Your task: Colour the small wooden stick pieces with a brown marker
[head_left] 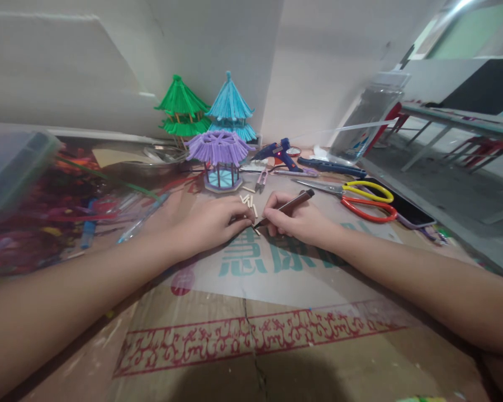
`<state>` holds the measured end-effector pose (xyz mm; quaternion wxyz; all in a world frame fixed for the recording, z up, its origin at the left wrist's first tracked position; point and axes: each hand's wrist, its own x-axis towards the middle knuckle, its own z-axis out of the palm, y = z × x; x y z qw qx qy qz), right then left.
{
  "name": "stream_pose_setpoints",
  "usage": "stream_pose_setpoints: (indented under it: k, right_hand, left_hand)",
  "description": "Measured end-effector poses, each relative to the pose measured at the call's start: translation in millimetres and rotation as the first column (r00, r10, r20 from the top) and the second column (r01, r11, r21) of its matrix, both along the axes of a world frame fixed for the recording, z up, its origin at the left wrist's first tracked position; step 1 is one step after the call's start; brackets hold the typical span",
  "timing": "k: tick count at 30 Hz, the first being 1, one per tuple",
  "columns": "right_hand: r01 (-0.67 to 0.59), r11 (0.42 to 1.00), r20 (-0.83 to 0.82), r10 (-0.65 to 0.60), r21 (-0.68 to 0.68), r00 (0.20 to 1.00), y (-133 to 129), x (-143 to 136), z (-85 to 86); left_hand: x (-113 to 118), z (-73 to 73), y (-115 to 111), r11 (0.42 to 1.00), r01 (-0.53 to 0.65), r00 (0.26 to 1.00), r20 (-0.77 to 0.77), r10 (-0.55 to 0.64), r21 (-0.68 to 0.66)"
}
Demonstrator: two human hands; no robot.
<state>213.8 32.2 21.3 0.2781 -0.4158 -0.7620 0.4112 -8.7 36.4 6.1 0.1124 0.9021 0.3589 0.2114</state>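
- Now, nearer than the purple pavilion (220, 146), the left hand (216, 220) has its fingertips at one short stick (257, 231); whether pinching or pressing, I cannot tell.
- In front of the pavilion lie loose sticks (247, 201); best keep the worked piece apart.
- Nearer and right of it, the right hand (295, 223) pinches a marker (295, 202), tip close to the stick; light strokes should suit.
- Farther right of the pavilion, scissors (342, 191) and a phone (402, 206) crowd the table (209, 312) edge; wrist room looks better over the printed sheet (260, 285).
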Motion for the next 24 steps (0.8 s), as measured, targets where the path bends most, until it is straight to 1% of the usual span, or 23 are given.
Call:
stream_pose_setpoints:
  k: [6,11,15,20,24]
  right_hand:
    - [0.046,0.999,0.027,-0.046,-0.003,0.999,-0.4,-1.0,2.6]
    - [0.034,0.999,0.009,-0.033,-0.04,0.999,-0.7,-0.2,3.6]
    - [0.011,0.997,-0.007,-0.011,-0.072,1.0,-0.7,0.9,3.7]
    - [0.035,0.999,-0.004,-0.035,-0.022,0.999,-0.9,-0.5,3.5]
    - [0.024,0.999,0.008,-0.023,-0.038,1.0,0.1,0.0,3.6]
  left_hand:
    - [2.2,-0.5,0.2,1.0,-0.024,1.0,-0.009,0.024,-0.011]
    - [1.2,-2.1,1.1,1.0,0.003,1.0,-0.007,-0.003,0.023]
    - [0.8,-2.9,1.6,1.0,0.017,1.0,-0.004,-0.016,0.024]
    - [0.9,-1.0,0.8,1.0,0.001,1.0,-0.01,-0.001,0.018]
    - [0.7,-0.6,1.0,1.0,-0.006,1.0,-0.012,0.006,0.004]
